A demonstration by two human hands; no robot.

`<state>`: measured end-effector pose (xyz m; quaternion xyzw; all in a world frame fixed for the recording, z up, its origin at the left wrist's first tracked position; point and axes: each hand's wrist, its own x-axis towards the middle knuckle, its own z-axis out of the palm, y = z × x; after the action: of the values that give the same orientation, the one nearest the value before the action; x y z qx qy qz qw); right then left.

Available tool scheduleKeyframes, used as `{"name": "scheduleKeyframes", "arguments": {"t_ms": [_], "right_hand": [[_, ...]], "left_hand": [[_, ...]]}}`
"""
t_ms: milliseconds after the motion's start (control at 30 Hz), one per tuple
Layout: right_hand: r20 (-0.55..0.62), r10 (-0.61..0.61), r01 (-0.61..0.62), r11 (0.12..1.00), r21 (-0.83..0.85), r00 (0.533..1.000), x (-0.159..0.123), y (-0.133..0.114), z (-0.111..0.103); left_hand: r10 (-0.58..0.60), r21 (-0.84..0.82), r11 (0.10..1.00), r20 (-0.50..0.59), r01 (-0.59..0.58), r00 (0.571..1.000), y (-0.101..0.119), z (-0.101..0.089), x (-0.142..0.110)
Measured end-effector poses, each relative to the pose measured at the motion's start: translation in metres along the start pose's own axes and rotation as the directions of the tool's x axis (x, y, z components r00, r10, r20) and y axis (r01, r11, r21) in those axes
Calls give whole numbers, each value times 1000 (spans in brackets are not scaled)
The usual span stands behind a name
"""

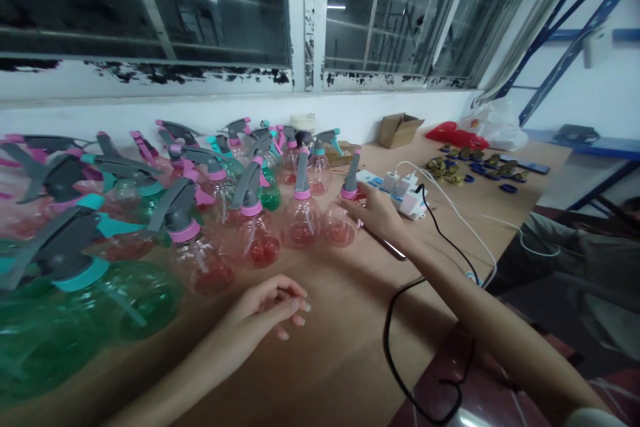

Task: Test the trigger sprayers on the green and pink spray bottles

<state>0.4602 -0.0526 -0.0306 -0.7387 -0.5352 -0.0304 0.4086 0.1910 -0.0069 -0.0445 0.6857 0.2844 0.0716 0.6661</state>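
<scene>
Reaching across the brown tabletop (345,320), the worker's right hand (377,210) has its fingertips against a clear pink spray bottle (340,225); from where I stand I can't tell whether they grip it. That bottle stands upright at the right end of the near row, long axis vertical, its grey spray head rising toward the window (380,13). The right forearm slants in from the lower right, fairly straight. Lower and to the left, the left hand (267,307) hangs half-curled and loose, thumb near the fingers, a gap between.

Leftward from the touched bottle come three more pink-collared bottles (303,220), then one green bottle (145,293) with a turquoise collar. Others crowd behind, overlapping too much to count.

Just right of the right hand sits one power strip (403,203) with three white plugs (409,182). Farther off are one cardboard box (399,130), one red bag (457,135), one white bag (495,123) and a scatter of brass-coloured pieces (445,170).
</scene>
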Motion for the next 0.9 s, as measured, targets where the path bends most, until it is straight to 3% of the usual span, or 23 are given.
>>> {"name": "scheduleKeyframes", "arguments": {"t_ms": [167, 333, 567, 900], "right_hand": [[26, -27, 28, 998, -47, 999, -38, -18, -10], [105, -128, 125, 992, 28, 986, -77, -57, -3], [219, -414, 386, 908, 160, 884, -101, -125, 42], [236, -599, 542, 797, 264, 765, -122, -206, 99]], "left_hand": [[58, 64, 996, -16, -57, 998, 4, 3, -11], [284, 215, 945, -168, -246, 944, 9, 6, -26], [453, 401, 855, -272, -328, 849, 13, -7, -65], [489, 484, 834, -420, -267, 765, 0, -48, -135]]}}
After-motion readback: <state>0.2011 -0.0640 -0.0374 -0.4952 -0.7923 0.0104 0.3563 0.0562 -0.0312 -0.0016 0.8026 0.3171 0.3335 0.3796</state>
